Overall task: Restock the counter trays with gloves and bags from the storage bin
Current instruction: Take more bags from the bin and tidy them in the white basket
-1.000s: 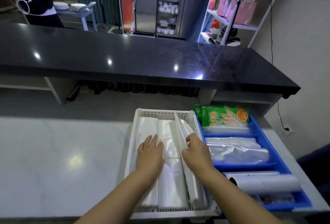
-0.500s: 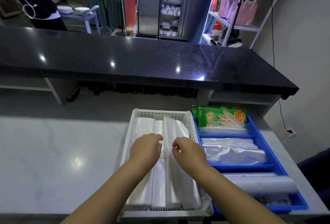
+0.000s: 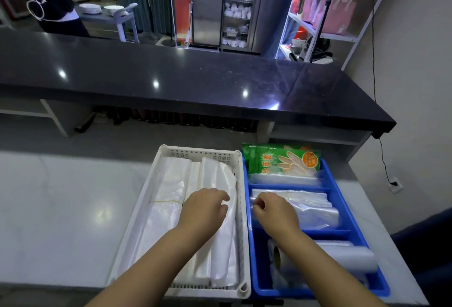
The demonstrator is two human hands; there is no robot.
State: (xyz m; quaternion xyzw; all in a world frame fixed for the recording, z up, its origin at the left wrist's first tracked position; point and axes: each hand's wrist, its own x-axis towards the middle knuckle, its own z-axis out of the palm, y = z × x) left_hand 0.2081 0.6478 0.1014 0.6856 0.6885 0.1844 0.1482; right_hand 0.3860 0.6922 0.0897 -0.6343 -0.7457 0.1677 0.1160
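While the left hand [image 3: 204, 207] rests loosely on folded white plastic bags [image 3: 171, 184] in the slotted white tray [image 3: 137, 211], the right hand [image 3: 274, 211] curls against clear bags [image 3: 310, 206] in the blue divided tray's [image 3: 318, 233] middle compartment, grip unclear; tugging one edge could spill that slippery stack.
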